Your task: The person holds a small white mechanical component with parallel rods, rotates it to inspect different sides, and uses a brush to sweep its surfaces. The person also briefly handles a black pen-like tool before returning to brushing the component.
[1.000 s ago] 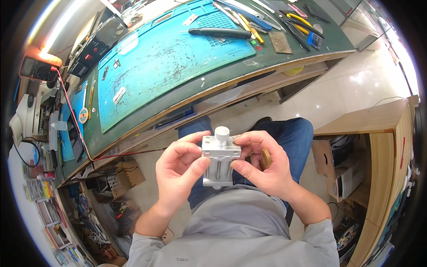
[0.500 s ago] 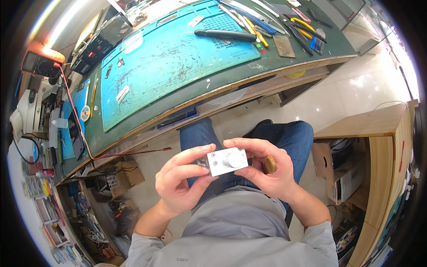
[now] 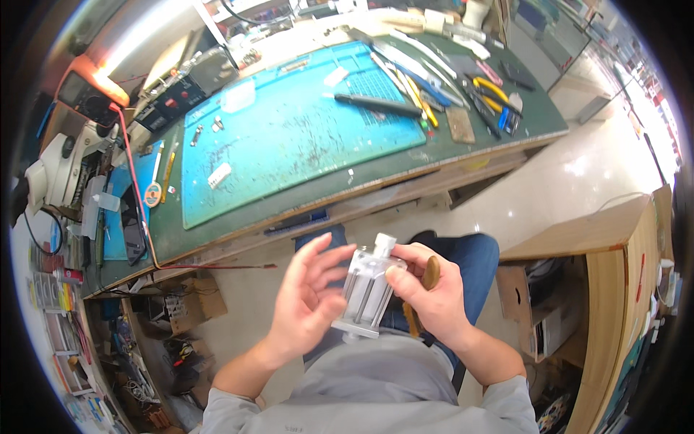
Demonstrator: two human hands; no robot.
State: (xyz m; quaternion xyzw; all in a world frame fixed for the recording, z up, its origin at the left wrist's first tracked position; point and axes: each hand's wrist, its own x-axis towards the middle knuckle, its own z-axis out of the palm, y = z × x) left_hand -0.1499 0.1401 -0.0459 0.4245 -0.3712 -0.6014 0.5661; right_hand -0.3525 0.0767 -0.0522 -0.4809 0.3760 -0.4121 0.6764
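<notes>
Above my lap is a small silver clamp fixture (image 3: 366,295) with two metal guide rods, end plates and a round knob at its top. My right hand (image 3: 439,300) grips its upper right side between thumb and fingers. Tucked in the same hand is a brown tool, apparently a wooden-handled brush (image 3: 431,273), whose lower part shows beneath the palm. My left hand (image 3: 300,307) is open beside the fixture, its fingers apart and slightly blurred. Whether its thumb touches the fixture's left side I cannot tell.
A workbench carries a blue mat (image 3: 289,134), a black pen-shaped tool (image 3: 379,105), tweezers and pliers (image 3: 495,94). At left are an orange multimeter (image 3: 90,90) and a red cable (image 3: 130,155) reaching past the bench edge. A wooden cabinet (image 3: 578,231) stands at right.
The fixture has turned from showing its knob end to showing its rods lengthwise. My left hand has let go and spread its fingers. The view has tilted up slightly.
</notes>
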